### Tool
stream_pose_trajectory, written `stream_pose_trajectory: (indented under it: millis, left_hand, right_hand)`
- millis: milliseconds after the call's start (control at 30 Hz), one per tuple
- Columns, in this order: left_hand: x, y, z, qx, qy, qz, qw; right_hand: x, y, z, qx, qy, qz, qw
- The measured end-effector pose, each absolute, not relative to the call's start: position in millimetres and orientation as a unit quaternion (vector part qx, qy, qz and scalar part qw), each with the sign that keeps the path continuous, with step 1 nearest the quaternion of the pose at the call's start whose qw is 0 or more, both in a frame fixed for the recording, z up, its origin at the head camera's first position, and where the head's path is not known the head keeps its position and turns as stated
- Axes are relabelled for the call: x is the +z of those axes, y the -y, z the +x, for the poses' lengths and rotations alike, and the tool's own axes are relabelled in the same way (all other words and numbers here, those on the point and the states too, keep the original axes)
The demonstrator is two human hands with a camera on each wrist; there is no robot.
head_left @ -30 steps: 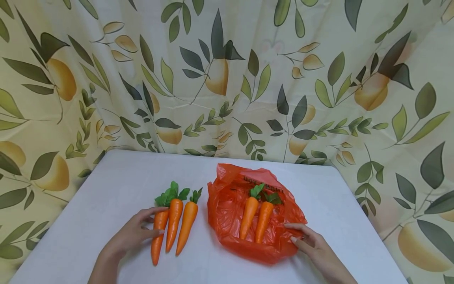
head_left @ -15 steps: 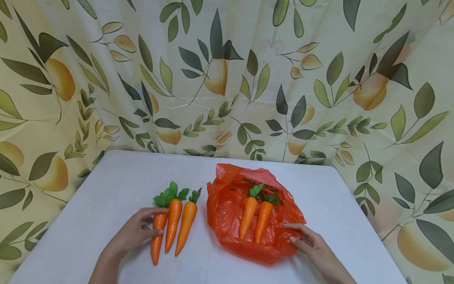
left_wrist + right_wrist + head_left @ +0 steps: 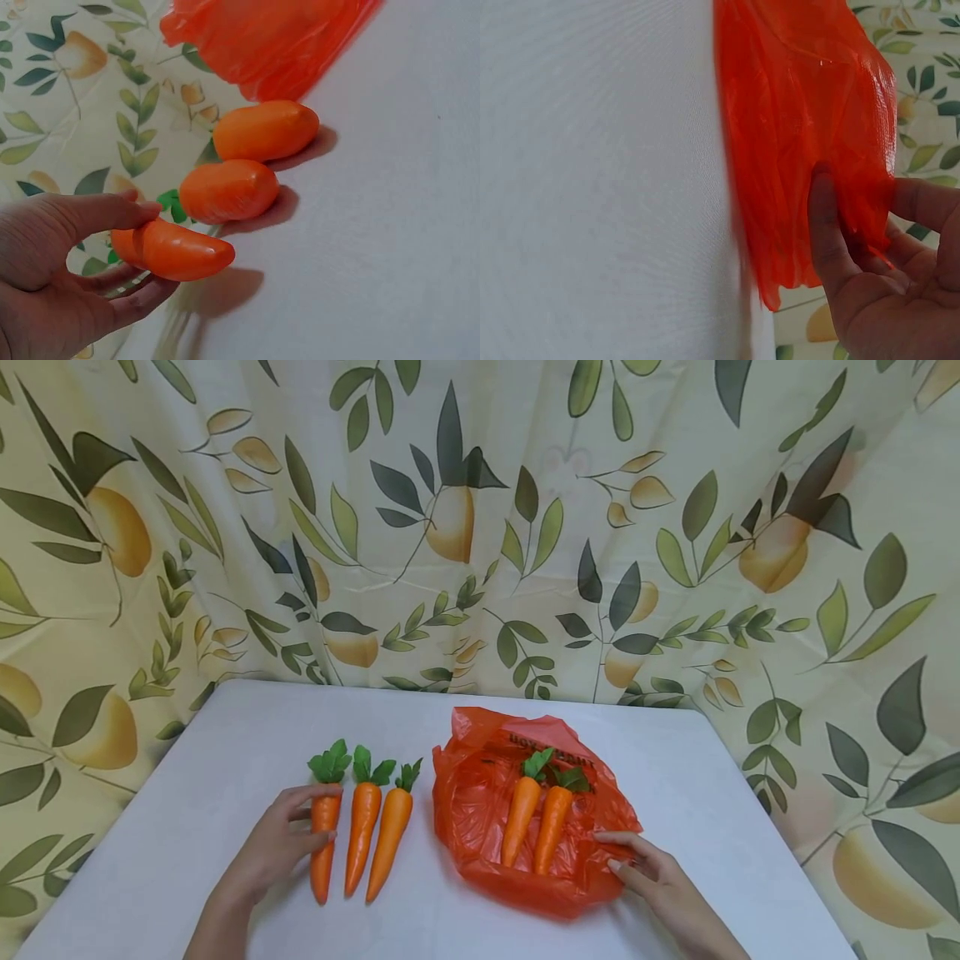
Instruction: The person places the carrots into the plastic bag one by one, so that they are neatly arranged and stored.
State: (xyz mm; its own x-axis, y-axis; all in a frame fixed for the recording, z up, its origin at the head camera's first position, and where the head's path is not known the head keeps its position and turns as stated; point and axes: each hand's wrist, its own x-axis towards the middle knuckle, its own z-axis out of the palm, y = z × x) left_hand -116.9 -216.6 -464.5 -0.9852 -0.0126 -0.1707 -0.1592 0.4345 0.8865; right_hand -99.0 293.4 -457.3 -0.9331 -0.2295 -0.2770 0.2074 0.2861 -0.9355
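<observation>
My left hand pinches the leftmost orange carrot between thumb and fingers, just under its leafy green top. In the left wrist view, this carrot seems a little off the table, its shadow falling apart from it. Right of it lie a middle carrot and another carrot, side by side. Two more carrots, one left and one right, rest on an open red plastic bag. My right hand grips the bag's near right edge, thumb and fingers on the film.
A white table carries everything. Behind it hangs a cream curtain printed with leaves and fruit. Dark lettering shows on the bag's far side.
The leftmost carrot, in my left hand, has shifted left and slightly away, turning more upright in the picture; a gap now separates it from the middle carrot. My right hand keeps its hold.
</observation>
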Motion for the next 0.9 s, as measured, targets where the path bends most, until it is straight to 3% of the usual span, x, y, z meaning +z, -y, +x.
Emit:
stream_pose_trajectory:
  millis: [900]
  left_hand:
    - [-410, 191, -139, 0.562, -0.825, 0.058, 0.026]
  right_hand:
    - [-458, -294, -99, -0.596, -0.782, -0.007, 0.184]
